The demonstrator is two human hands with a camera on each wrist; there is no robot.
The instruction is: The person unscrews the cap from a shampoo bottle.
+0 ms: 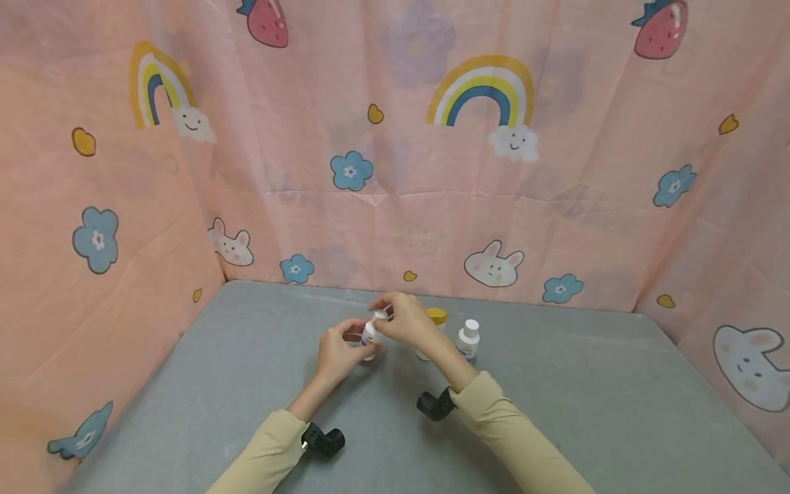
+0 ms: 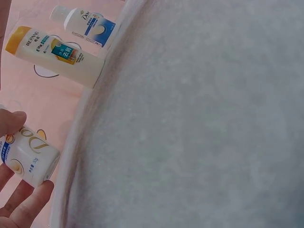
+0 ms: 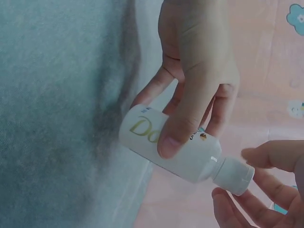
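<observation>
Lower centre: I see left hand [image 1: 336, 353] gripping white bottle [image 1: 369, 335], right hand [image 1: 406, 321] pinching its cap [image 1: 381, 315]. Right wrist [image 1: 446, 355] partly hides yellow-capped bottle [image 1: 437, 315]; second white bottle [image 1: 469, 339] stands rightward.

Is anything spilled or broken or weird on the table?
No, nothing stands out. The white bottle in the left hand looks whole, and the right hand is at its cap. The yellow-capped bottle and the other white bottle stand upright, and I see no spill on the grey table.
</observation>
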